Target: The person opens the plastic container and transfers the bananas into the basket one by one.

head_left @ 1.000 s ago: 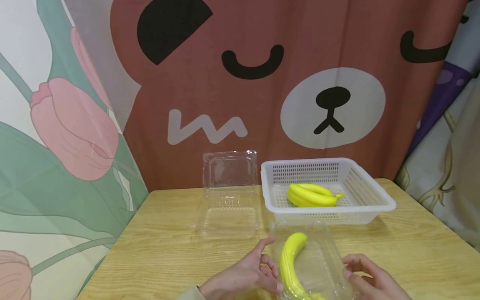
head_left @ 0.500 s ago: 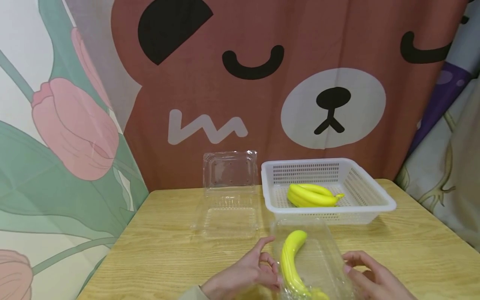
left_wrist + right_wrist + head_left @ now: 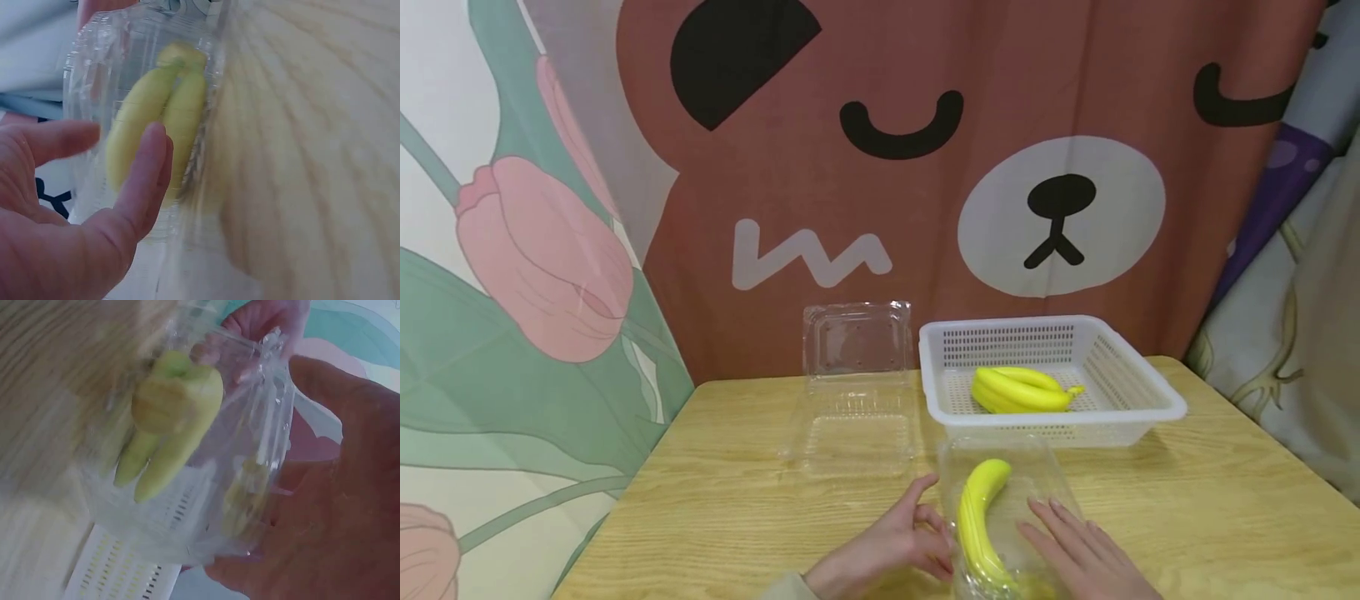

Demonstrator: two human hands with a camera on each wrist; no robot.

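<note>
A clear plastic clamshell box [image 3: 1026,475] lies at the table's near side with its lid down, and yellow bananas [image 3: 977,525] joined at the stem show inside. My left hand [image 3: 895,542] is at the box's left side, fingers loosely extended and thumb apart in the left wrist view. Whether its fingertips touch the plastic is hard to tell. Flat across the right part of the lid lies my right hand [image 3: 1086,554], its fingers straight. In the right wrist view the bananas [image 3: 181,431] appear through the plastic, beside the right palm.
Behind the box stands a white perforated basket [image 3: 1056,419] holding another bunch of bananas [image 3: 1022,392]. To its left, a second clear clamshell [image 3: 859,433] sits with its lid raised. A wooden table [image 3: 722,500] meets a bear-print curtain [image 3: 925,192] at the back.
My right hand has moved from the box's right edge up and over onto its lid, fingers straightened. The left hand has barely shifted at the left side.
</note>
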